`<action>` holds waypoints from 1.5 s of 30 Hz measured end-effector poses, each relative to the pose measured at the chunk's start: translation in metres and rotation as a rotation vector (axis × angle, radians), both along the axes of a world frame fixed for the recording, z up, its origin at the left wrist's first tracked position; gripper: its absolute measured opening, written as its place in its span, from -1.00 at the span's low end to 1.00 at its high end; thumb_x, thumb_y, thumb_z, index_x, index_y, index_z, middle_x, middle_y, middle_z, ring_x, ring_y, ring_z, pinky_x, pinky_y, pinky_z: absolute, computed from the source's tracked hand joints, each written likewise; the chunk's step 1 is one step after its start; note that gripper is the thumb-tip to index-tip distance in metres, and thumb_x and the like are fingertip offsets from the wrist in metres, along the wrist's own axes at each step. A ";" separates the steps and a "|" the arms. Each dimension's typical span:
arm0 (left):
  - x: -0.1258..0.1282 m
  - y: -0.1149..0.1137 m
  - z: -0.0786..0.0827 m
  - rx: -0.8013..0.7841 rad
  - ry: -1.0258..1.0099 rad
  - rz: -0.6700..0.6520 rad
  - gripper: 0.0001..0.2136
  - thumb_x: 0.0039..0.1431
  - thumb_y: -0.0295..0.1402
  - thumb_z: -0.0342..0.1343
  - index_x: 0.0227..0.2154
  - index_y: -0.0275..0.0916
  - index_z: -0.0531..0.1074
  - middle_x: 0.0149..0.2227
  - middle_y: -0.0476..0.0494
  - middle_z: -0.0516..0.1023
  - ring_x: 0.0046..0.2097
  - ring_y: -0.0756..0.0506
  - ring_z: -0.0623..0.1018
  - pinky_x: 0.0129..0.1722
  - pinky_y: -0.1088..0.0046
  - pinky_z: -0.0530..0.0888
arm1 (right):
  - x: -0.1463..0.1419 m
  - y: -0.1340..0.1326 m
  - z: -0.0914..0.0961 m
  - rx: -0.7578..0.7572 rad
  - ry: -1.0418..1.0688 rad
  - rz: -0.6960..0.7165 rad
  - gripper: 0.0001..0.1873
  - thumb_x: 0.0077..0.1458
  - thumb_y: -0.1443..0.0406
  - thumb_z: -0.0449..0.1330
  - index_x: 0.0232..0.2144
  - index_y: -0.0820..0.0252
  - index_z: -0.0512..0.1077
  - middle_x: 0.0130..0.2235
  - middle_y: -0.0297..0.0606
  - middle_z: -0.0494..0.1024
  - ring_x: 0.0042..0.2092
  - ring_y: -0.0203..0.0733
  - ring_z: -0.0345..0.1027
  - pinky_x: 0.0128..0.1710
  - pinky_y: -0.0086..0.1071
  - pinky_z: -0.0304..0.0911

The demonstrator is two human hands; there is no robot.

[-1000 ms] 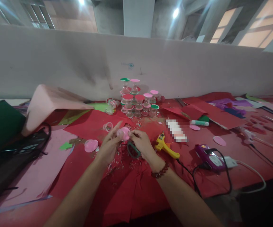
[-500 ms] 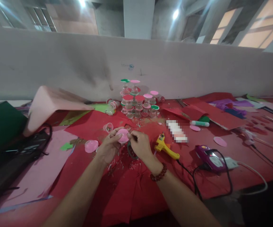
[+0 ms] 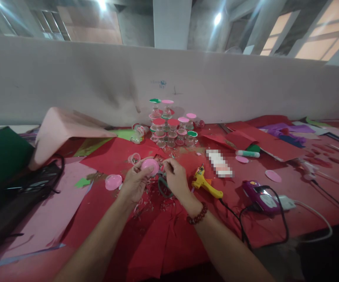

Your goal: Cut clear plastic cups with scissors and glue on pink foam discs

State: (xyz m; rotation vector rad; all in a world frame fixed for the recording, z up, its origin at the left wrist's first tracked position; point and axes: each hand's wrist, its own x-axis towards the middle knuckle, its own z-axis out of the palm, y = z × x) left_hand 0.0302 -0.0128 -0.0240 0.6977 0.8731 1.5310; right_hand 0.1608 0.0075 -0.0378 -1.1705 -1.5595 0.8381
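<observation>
A round pink disc (image 3: 150, 166), with a raised ring that looks like a clear plastic cup's rim, is pinched between the thumb and fingers of my left hand (image 3: 136, 181). Just to its right is my right hand (image 3: 174, 176), fingers curled together and apart from the disc; whatever they may hold is too small to make out. Under that hand lie scissors with dark green handles (image 3: 164, 187), partly hidden. Behind my left hand a clear plastic cup (image 3: 134, 158) rests on its side. Another pink disc with a clear plastic piece (image 3: 113, 181) lies to the left.
Several clear cups with coloured discs (image 3: 172, 133) are stacked near the wall. At right are a yellow glue gun (image 3: 206, 185), a purple power socket (image 3: 260, 197) with cables, a glue stick (image 3: 247, 154) and pink paper discs (image 3: 273, 176). Paper scraps (image 3: 140, 207) litter the red surface.
My right hand's fingers have come away from the pink disc, slightly to the right. My left hand has turned the disc, and its raised ring now shows.
</observation>
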 end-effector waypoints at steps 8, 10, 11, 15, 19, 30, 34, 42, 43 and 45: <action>-0.002 -0.003 -0.001 0.080 -0.085 -0.139 -0.62 -0.10 -0.49 0.28 -0.14 -0.25 0.48 -0.13 -0.15 0.56 -0.14 -0.02 0.53 -0.13 0.58 0.43 | -0.010 0.005 -0.011 -0.144 0.266 0.212 -0.78 0.09 0.14 0.04 -0.45 0.15 0.32 -0.49 -0.44 0.28 -0.43 -0.32 0.14 -0.40 -0.47 0.08; -0.002 -0.004 0.002 0.065 -0.086 -0.170 -0.63 -0.10 -0.50 0.27 -0.14 -0.25 0.49 -0.11 -0.16 0.56 -0.15 -0.02 0.54 -0.15 0.58 0.44 | -0.010 0.005 -0.011 -0.174 0.301 0.232 -0.76 0.06 0.13 0.05 -0.49 0.16 0.31 -0.50 -0.44 0.27 -0.44 -0.33 0.12 -0.41 -0.47 0.08; -0.002 -0.004 0.002 0.048 -0.074 -0.166 -0.63 -0.11 -0.52 0.27 -0.15 -0.26 0.49 -0.12 -0.16 0.57 -0.17 -0.01 0.54 -0.18 0.60 0.45 | -0.009 0.005 -0.011 -0.181 0.293 0.226 -0.75 0.05 0.12 0.05 -0.51 0.16 0.30 -0.51 -0.44 0.26 -0.45 -0.33 0.11 -0.42 -0.47 0.07; -0.003 -0.002 0.002 -0.018 -0.006 -0.107 -0.64 -0.16 -0.55 0.29 -0.20 -0.30 0.52 -0.24 -0.15 0.61 -0.30 0.03 0.55 -0.28 0.64 0.46 | -0.005 0.006 -0.011 -0.158 0.120 0.130 -0.68 0.04 0.10 0.05 -0.61 0.16 0.24 -0.59 -0.45 0.22 -0.49 -0.33 0.07 -0.47 -0.46 -0.01; -0.002 -0.001 0.001 -0.008 -0.008 -0.065 -0.59 -0.19 -0.53 0.31 -0.16 -0.29 0.51 -0.27 -0.12 0.62 -0.35 0.07 0.54 -0.34 0.69 0.45 | -0.003 0.004 -0.006 -0.106 0.000 0.065 -0.63 0.06 0.08 0.05 -0.65 0.17 0.23 -0.63 -0.45 0.21 -0.51 -0.34 0.06 -0.49 -0.45 -0.07; 0.002 -0.010 0.013 0.025 -0.143 -0.087 -0.44 -0.10 -0.58 0.21 0.04 -0.15 0.37 -0.02 -0.14 0.52 -0.23 0.04 0.55 -0.30 0.68 0.48 | -0.001 0.003 -0.004 -0.178 0.284 -0.018 -0.60 0.10 0.04 -0.01 -0.63 0.15 0.20 -0.63 -0.47 0.15 -0.55 -0.35 0.00 -0.53 -0.45 -0.07; -0.004 -0.009 0.011 0.083 -0.228 -0.094 -0.43 -0.08 -0.60 0.19 0.06 -0.14 0.35 0.05 -0.14 0.47 -0.07 -0.02 0.52 -0.06 0.54 0.44 | 0.002 0.007 -0.001 -0.177 0.427 0.032 -0.75 0.02 0.12 0.10 -0.53 0.17 0.31 -0.56 -0.44 0.28 -0.49 -0.33 0.12 -0.47 -0.45 0.04; -0.003 -0.005 0.003 0.013 -0.174 -0.156 -0.61 -0.04 -0.52 0.22 -0.08 -0.23 0.45 -0.16 -0.13 0.58 -0.20 -0.02 0.55 -0.19 0.54 0.47 | -0.003 0.001 0.002 -0.175 0.443 0.208 -0.82 -0.10 0.21 0.22 -0.43 0.21 0.41 -0.42 -0.36 0.44 -0.38 -0.31 0.25 -0.32 -0.42 0.16; -0.003 -0.004 0.001 -0.005 -0.159 -0.164 -0.66 -0.04 -0.50 0.23 -0.13 -0.25 0.47 -0.22 -0.13 0.59 -0.24 -0.02 0.56 -0.22 0.54 0.47 | -0.003 0.002 0.001 -0.167 0.433 0.182 -0.83 -0.11 0.21 0.22 -0.45 0.21 0.41 -0.45 -0.37 0.44 -0.40 -0.31 0.24 -0.34 -0.42 0.15; -0.004 -0.002 -0.002 -0.034 -0.143 -0.158 -0.74 -0.06 -0.50 0.24 -0.23 -0.26 0.48 -0.31 -0.11 0.60 -0.33 0.00 0.56 -0.31 0.56 0.47 | 0.000 0.005 0.000 -0.161 0.399 0.121 -0.82 -0.11 0.20 0.22 -0.49 0.21 0.40 -0.50 -0.39 0.42 -0.44 -0.31 0.23 -0.38 -0.42 0.14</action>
